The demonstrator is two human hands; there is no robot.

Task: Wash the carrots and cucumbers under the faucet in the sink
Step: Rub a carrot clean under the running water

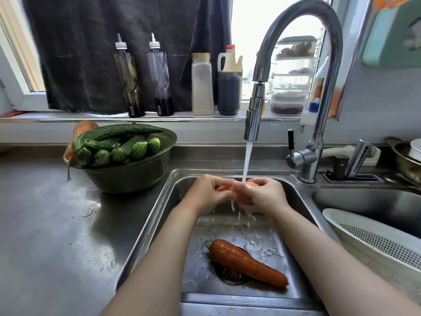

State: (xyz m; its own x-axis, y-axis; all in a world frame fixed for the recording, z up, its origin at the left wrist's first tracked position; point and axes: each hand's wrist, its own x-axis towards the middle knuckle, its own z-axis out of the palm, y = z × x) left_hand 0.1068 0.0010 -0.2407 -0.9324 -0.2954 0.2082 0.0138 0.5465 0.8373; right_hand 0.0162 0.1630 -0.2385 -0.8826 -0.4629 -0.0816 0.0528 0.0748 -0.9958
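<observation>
— Orange carrot (pixel 247 262) nearest: where does it lie?
— On the floor of the steel sink (pixel 145 236), slantwise across the drain (pixel 230 275), with its thick, green-stubbed end to the left and its skin wet.
— And the person's arms?
— Both bare forearms reach in from the bottom edge and converge over the basin. The left hand (pixel 207 195) and right hand (pixel 264 197) meet knuckles-up. Their fingers are curled and clamped around a second carrot (pixel 239 190), of which only a strip of orange shows between them.
— Is it under the water?
— Yes. The stream (pixel 247 160) from the faucet (pixel 254 115) lands on that carrot by the right hand's fingers and drips off below the hands.
— Farther back?
— On the counter left of the sink, a green bowl (pixel 136 176) holds the cucumbers (pixel 118 142), piled with their ends facing forward. A third carrot (pixel 79 131) lies along the bowl's left side, its root tip hanging over the rim. To the right, a white colander (pixel 376 238) sits in the neighbouring basin. Bottles (pixel 129 83) line the windowsill behind.
</observation>
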